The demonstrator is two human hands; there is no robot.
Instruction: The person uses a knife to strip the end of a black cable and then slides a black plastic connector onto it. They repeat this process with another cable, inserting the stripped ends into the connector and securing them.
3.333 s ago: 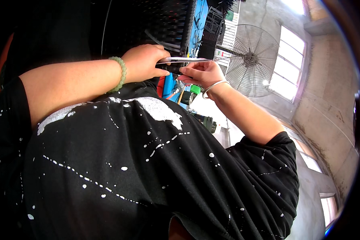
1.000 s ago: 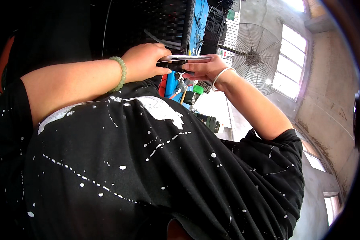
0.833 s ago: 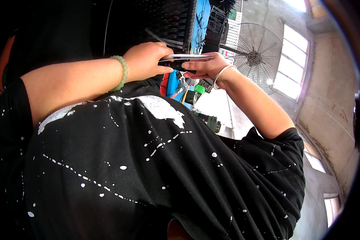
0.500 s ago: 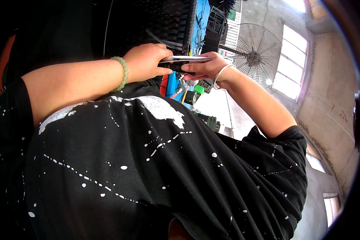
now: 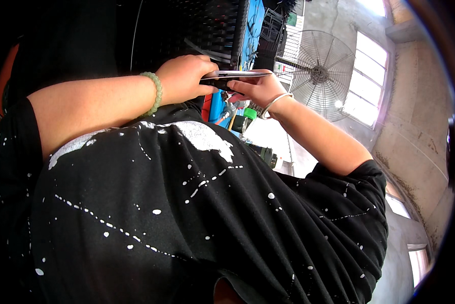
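Between my two hands is a thin, flat silver-grey piece (image 5: 240, 74), seen nearly edge-on, with a dark part (image 5: 219, 84) just under it. At its left end, my left hand (image 5: 187, 77) is closed with the thumb below and the fingers above. My right hand (image 5: 260, 90) grips the other end, its thumb stretched along the dark part and its fingers largely hidden behind the flat piece. The exact kind of the held piece cannot be made out.
A black woven-looking crate (image 5: 207, 25) stands beyond my hands beside a blue surface (image 5: 255, 30). Below my hands are a green-capped container (image 5: 250, 113), a blue object (image 5: 217, 105) and a hose fitting (image 5: 229, 110). A large caged fan (image 5: 318, 75) stands at the right.
My right hand has turned slightly at the wrist, its bangle shifting a little left and down. The left hand and the flat piece stay nearly in place.
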